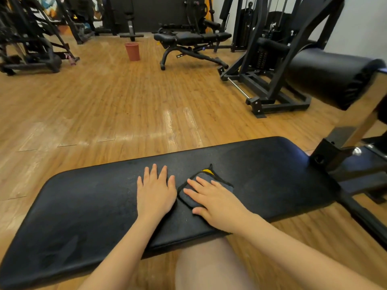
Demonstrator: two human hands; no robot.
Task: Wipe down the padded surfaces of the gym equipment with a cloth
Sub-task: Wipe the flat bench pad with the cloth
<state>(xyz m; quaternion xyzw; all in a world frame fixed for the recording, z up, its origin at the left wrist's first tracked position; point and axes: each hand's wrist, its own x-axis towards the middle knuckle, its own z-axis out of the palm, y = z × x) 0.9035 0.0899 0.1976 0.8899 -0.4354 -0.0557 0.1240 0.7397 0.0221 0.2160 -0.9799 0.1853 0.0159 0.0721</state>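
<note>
A long black padded bench (88,204) stretches across the lower part of the view. On its middle lies a folded grey cloth (189,198) with black trim and a yellow tag. My right hand (217,203) lies flat on the cloth with straight, spread fingers and presses it against the pad. My left hand (156,189) rests flat on the bare pad just left of the cloth, fingers straight and spread. Part of the cloth is hidden under my right hand.
A black roller pad (326,78) on a metal frame rises at the right end of the bench. Beyond, on the wooden floor (125,101), stand an adjustable bench (192,38), a cable machine (270,59) and a red-brown bin (132,51). My knee (209,266) is below the bench.
</note>
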